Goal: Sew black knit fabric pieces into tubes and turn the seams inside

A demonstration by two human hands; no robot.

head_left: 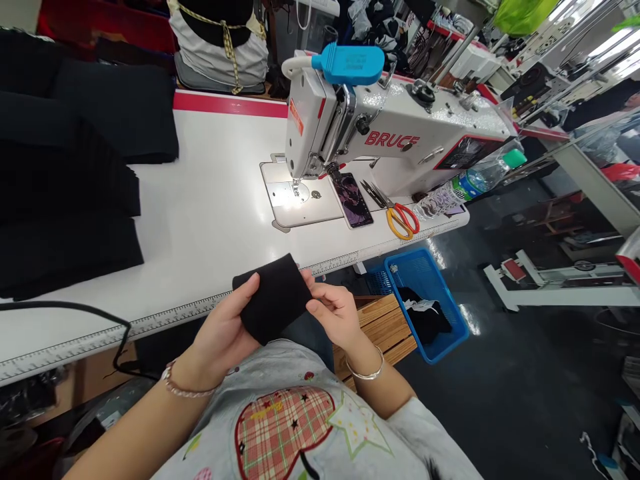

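Black folded-looking fabric piece (274,300): held up between my two hands at the front edge of the worktop (215,207), tilted, one corner toward the shirt. Whether it is one layer or several, I cannot tell.

Left hand (227,327): clamped on the piece's left side, thumb on top, fingers underneath. Right hand (334,310): at the right edge, fingers curled, some fingertips hidden behind the cloth; I cannot tell if they pinch it or only steady it.

Step in hand, my judgement: handling the piece off the machine, edges being felt or evened. From this pose, any next move calls for me to keep the left grip firm, settle the right fingers on the edge and hold the layers, if there are several, from slipping.

Beyond the piece: sewing machine (395,127), nothing under its presser foot (296,187) that I can make out. Smartphone (353,201) lies by the needle plate (320,212), red-and-yellow-handled scissors (392,205) just beside. Stacked black fabric (115,110) at worktop left. Blue basket (454,300) on the floor to the right, dark cloth inside.
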